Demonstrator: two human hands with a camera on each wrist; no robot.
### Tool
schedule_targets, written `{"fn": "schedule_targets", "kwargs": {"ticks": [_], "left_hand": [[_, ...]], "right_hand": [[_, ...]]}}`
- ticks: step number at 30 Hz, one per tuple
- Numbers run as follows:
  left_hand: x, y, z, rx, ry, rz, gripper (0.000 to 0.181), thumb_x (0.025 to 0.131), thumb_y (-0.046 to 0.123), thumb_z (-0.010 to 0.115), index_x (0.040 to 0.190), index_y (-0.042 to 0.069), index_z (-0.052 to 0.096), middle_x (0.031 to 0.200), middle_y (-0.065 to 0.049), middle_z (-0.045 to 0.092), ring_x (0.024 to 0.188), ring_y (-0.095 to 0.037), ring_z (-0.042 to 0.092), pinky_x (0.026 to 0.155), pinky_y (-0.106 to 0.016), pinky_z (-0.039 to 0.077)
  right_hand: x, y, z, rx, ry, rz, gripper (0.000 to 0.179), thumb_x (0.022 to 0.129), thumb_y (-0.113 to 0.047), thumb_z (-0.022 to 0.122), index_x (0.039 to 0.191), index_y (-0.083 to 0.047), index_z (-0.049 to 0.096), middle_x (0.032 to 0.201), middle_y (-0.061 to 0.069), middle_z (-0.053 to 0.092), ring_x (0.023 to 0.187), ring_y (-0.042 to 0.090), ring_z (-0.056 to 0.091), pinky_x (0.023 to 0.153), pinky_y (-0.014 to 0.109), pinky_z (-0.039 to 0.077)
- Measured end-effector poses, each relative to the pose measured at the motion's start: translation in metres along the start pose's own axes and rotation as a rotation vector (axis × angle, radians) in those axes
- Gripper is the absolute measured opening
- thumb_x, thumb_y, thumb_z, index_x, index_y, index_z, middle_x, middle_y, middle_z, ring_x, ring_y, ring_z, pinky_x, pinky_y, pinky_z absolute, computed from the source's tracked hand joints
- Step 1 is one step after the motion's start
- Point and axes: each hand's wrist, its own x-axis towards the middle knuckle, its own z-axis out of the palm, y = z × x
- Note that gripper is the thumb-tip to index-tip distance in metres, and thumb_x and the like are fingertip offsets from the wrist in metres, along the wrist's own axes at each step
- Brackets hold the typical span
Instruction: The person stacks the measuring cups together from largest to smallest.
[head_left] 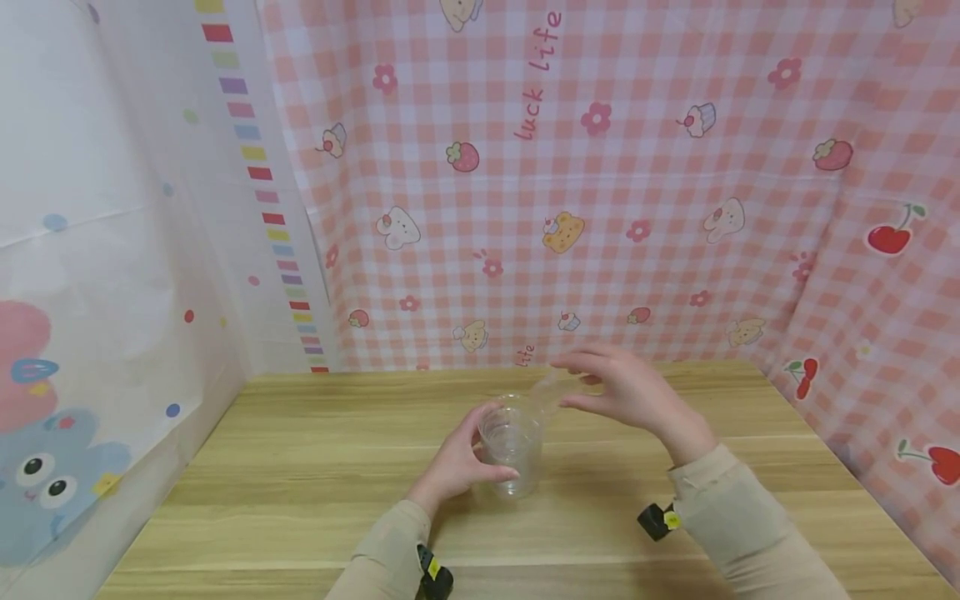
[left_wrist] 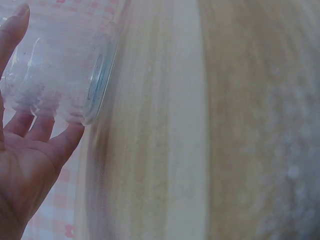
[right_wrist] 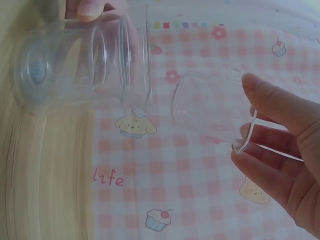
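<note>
My left hand (head_left: 461, 458) grips the side of a clear cylindrical glass (head_left: 517, 454), thumb and fingers on either side. Its mouth faces up, and ring-like edges show within its walls in the right wrist view. Whether its base touches the table I cannot tell. By its rim, my right hand (right_wrist: 285, 135) pinches a smaller clear cup (right_wrist: 210, 107) between thumb and fingers. This cup is tilted, its closed end toward the larger glass's mouth, with a gap between them in the right wrist view. In the head view, the cup (head_left: 551, 392) is faint against the table.
Beneath both hands lies a wood-grain table (head_left: 322, 467). A pink checked cloth (head_left: 480, 200) hangs behind the table and on the right. On the left hangs a white printed sheet (head_left: 135, 275). Each sleeve carries a small black device (head_left: 656, 522) at the wrist.
</note>
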Motion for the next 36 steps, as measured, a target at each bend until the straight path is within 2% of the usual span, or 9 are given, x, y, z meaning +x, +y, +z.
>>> {"fn": "schedule_targets", "kwargs": {"ticks": [11, 20, 27, 36], "left_hand": [[-0.001, 0.0, 0.0, -0.015, -0.008, 0.027, 0.095, 0.069, 0.01, 0.091, 0.148, 0.018, 0.038, 0.146, -0.01, 0.045, 0.131, -0.034, 0.047, 0.103, -0.049, 0.045], [-0.001, 0.0, 0.0, -0.028, -0.013, 0.011, 0.096, 0.069, 0.009, 0.091, 0.149, 0.018, 0.037, 0.146, -0.007, 0.045, 0.131, -0.03, 0.047, 0.104, -0.046, 0.045], [-0.002, 0.005, -0.001, -0.031, -0.021, 0.009, 0.096, 0.071, 0.009, 0.09, 0.149, 0.013, 0.035, 0.147, -0.011, 0.044, 0.133, -0.033, 0.045, 0.104, -0.046, 0.045], [0.0, 0.0, -0.001, -0.007, -0.019, -0.002, 0.097, 0.071, 0.011, 0.09, 0.15, 0.015, 0.035, 0.148, -0.009, 0.044, 0.134, -0.031, 0.045, 0.104, -0.046, 0.044]], "right_hand": [[0.01, -0.007, 0.008, -0.012, -0.009, -0.047, 0.049, 0.077, -0.023, 0.086, 0.121, -0.009, 0.07, 0.115, 0.007, 0.068, 0.09, 0.018, 0.069, 0.073, 0.029, 0.059], [0.014, -0.01, 0.019, 0.035, -0.044, -0.076, 0.047, 0.079, -0.021, 0.085, 0.121, -0.007, 0.069, 0.116, 0.008, 0.067, 0.092, 0.022, 0.069, 0.073, 0.034, 0.06], [0.017, -0.014, 0.024, 0.006, -0.086, -0.076, 0.045, 0.081, -0.026, 0.083, 0.121, -0.009, 0.069, 0.12, 0.006, 0.066, 0.092, 0.018, 0.068, 0.075, 0.029, 0.058], [0.019, -0.015, 0.032, 0.015, -0.11, -0.095, 0.045, 0.082, -0.026, 0.083, 0.121, -0.009, 0.069, 0.119, 0.005, 0.066, 0.089, 0.015, 0.066, 0.074, 0.026, 0.057]]}}
